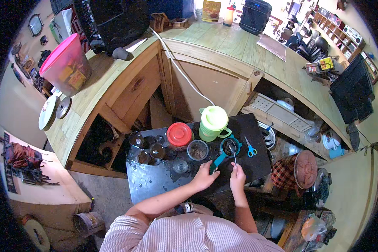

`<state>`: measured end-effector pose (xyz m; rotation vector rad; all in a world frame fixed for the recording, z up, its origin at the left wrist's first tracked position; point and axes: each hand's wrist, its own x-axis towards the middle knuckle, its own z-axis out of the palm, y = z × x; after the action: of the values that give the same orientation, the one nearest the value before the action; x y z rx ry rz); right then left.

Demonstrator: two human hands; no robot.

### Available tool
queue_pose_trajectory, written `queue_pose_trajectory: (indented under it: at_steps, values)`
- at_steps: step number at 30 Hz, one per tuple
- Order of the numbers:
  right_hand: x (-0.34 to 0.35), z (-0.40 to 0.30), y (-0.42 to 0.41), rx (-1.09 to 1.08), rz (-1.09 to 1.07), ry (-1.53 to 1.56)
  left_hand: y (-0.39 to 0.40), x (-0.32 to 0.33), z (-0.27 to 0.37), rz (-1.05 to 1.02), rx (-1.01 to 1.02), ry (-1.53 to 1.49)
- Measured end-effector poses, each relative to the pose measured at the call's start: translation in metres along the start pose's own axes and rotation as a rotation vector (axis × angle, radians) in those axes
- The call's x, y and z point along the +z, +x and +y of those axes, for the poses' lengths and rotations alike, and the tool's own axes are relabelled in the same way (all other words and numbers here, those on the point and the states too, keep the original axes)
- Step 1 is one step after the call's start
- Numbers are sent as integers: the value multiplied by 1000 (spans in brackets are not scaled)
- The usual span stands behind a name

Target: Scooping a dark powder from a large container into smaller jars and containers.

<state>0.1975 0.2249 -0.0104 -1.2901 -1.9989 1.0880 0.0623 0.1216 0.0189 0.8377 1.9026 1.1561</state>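
My left hand [205,176] grips the teal handle [219,160] of a small strainer, over the dark low table. Dark, wet-looking matter lies in the strainer's bowl [227,145]; what is under it is hidden. My right hand [237,177] holds a metal spoon [235,156], its tip down in that bowl. Just left of the strainer is a clear plastic tub [197,150] with brown residue. A light green lidded pitcher [211,126] and a red-lidded container [179,135] stand behind. Blue-handled scissors [251,148] lie to the right.
Several glasses with dark contents, one of them a tumbler [157,151], crowd the table's left side. A small clear glass [180,166] stands nearer me on the wet tabletop [151,182]. A wooden counter [220,44] curves around the front. At right sits a checkered-cloth container [285,171].
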Motion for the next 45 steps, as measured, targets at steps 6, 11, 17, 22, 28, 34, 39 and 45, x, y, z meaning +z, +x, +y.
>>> queue_pose_trajectory:
  at_steps: [6,11,17,22,28,34,39,45]
  values:
    - [-6,6,6,42,37,104,11,-59,25,139,446,557]
    - [-8,2,4,-43,89,172,48,-75,8,-69,419,1018]
    - [-18,-19,-4,-31,88,154,68,-66,-3,-123,483,1332]
    - [-28,-31,-10,-78,105,200,78,-66,1,-167,388,1274]
    - [-41,-54,-17,-205,95,353,70,-81,26,-21,581,924]
    - [-38,-86,-19,-351,33,228,40,-101,63,191,688,551]
    - [-28,-114,-7,-586,-100,-60,7,-108,69,244,708,544]
    - [3,-154,-8,-592,-124,-3,-36,-111,71,268,673,538]
